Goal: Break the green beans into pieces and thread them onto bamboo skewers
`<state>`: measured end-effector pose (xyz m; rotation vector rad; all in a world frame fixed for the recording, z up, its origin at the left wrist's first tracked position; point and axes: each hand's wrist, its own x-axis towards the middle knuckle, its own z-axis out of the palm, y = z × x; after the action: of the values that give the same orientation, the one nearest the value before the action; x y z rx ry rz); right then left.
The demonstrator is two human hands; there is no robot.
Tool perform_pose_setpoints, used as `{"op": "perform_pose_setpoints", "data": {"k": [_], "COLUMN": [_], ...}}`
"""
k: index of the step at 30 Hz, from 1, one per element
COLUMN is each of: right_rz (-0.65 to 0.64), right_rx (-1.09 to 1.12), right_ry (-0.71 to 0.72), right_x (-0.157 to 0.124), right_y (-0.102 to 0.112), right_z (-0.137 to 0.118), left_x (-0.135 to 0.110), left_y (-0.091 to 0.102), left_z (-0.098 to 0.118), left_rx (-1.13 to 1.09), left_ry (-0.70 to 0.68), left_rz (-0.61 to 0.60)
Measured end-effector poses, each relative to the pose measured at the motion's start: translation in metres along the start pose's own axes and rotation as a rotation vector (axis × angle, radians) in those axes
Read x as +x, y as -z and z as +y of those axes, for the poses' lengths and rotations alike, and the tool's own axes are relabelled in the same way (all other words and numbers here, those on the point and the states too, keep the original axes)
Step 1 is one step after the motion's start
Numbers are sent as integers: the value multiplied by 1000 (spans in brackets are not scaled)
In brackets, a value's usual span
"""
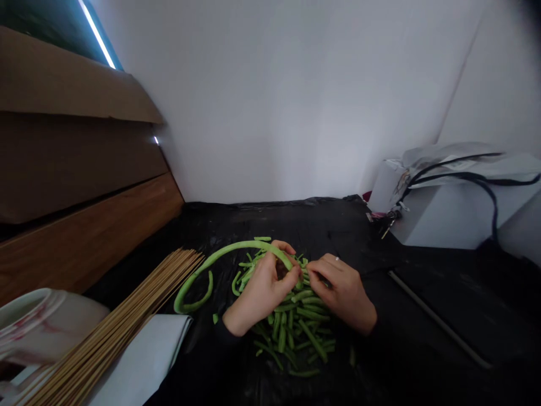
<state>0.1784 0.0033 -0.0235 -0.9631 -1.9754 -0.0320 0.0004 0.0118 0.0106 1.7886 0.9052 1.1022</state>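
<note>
A long green bean (236, 246) arcs from my left hand (264, 287) out to the left and curls back on itself. That hand is closed, with the bean's end pinched between thumb and fingers. Close beside it, my right hand (342, 290) is closed too, fingertips pressed together near the bean's end. Whatever lies in the right fingertips is too small to make out. Beneath both hands spreads a heap of short green bean pieces (313, 335), partly hidden by them.
Thin wooden sticks (139, 299) lie in a bundle at the left, over a folded white sheet (146, 355). Beyond them stands a whitish pot (54, 324). A white box (448, 214) with black straps is at the right. Black plastic (236, 217) covers the surface up to the wall.
</note>
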Motion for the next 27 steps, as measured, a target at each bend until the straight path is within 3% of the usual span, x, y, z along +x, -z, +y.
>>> {"op": "perform_pose_setpoints", "data": {"k": [5, 8, 13, 19, 23, 27], "right_rz": [38, -12, -388, -633, -608, -445], "right_rx": [7, -8, 11, 205, 133, -271], "right_ry": [-71, -135, -187, -200, -233, -208], "right_x": [4, 8, 10, -9, -10, -4], "right_y": [3, 9, 35, 66, 69, 59], "right_z": [13, 31, 62, 55, 58, 71], "left_x": [2, 4, 6, 7, 7, 7], "left_y": [1, 3, 5, 7, 6, 6], "left_z": [-3, -5, -3, -4, -5, -4], "left_rx": [-12, -17, -32, 23, 61, 55], "left_ry": [-3, 1, 14, -9, -5, -2], "left_rz": [-5, 14, 37, 31, 24, 30]}}
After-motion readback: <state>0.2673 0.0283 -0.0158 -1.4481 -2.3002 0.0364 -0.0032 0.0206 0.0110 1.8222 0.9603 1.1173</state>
